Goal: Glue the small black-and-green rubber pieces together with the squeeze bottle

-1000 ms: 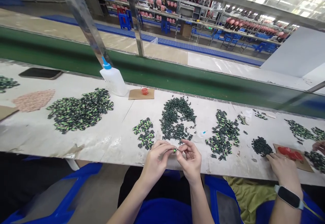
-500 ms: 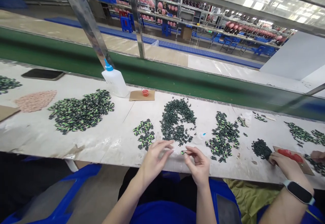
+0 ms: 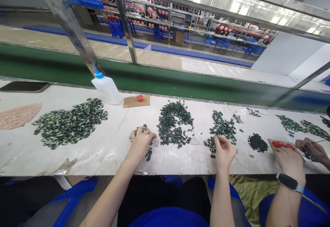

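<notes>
My left hand (image 3: 140,144) is bent over a small heap of green-and-black pieces (image 3: 149,153) and covers much of it. Its fingers curl down, and whatever lies under the tips is hidden. Further right, my right hand (image 3: 224,153) has thumb and fingers pinched together at the near edge of a larger pile of green-and-black pieces (image 3: 223,127); anything in the pinch is too small to make out. Between my hands lies a ring-shaped pile of small dark green pieces (image 3: 168,120). Beside it is a small clear bottle with a blue tip (image 3: 198,137).
A white squeeze bottle (image 3: 107,89) stands behind a big green-and-black pile (image 3: 69,122). A red cup (image 3: 139,98) rests on cardboard (image 3: 129,102). To the right, a co-worker's watch-wearing arm (image 3: 290,165) reaches over the table near a black pile (image 3: 257,143). A green belt (image 3: 180,84) runs behind.
My hands have parted from the middle. The left went onto the small left heap, the right across to the right-hand pile. The small green-and-black piece my right fingers held is no longer visible.
</notes>
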Action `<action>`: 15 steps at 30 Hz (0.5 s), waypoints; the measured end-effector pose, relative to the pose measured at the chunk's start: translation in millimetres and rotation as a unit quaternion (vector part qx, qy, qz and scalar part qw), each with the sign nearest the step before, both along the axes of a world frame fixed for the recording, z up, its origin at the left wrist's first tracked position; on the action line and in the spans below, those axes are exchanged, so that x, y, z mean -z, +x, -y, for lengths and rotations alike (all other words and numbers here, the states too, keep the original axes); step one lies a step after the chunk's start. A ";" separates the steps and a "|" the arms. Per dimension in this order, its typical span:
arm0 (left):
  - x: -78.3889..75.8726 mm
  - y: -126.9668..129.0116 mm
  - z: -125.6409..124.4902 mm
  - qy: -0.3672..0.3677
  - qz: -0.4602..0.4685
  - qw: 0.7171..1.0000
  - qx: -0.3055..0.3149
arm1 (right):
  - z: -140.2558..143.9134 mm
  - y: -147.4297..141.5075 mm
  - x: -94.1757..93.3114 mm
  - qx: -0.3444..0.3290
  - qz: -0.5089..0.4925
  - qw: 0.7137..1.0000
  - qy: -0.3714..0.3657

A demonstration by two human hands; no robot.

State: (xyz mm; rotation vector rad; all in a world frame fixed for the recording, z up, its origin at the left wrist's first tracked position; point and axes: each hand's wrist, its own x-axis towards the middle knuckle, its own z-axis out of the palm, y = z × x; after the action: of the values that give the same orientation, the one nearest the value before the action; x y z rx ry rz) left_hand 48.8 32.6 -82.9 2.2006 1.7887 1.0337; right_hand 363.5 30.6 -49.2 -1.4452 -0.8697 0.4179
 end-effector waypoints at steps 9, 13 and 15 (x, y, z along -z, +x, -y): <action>-16.6 27.6 18.4 0.004 -0.044 0.998 0.036 | 11.7 -6.3 -1.0 -0.049 0.287 0.954 -0.069; -3.9 50.0 32.0 0.023 -0.024 0.998 0.045 | 17.2 -29.4 20.5 -0.138 0.361 0.920 -0.065; 0.4 56.7 35.4 0.020 -0.008 0.999 0.046 | 14.2 -36.8 28.1 -0.138 0.368 0.917 -0.061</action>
State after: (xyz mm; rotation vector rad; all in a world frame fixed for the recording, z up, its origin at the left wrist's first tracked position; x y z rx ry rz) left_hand 105.5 -2.7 -83.3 2.2979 1.6691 1.0436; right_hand 326.7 16.5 -77.3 -1.6203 -1.6915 0.1191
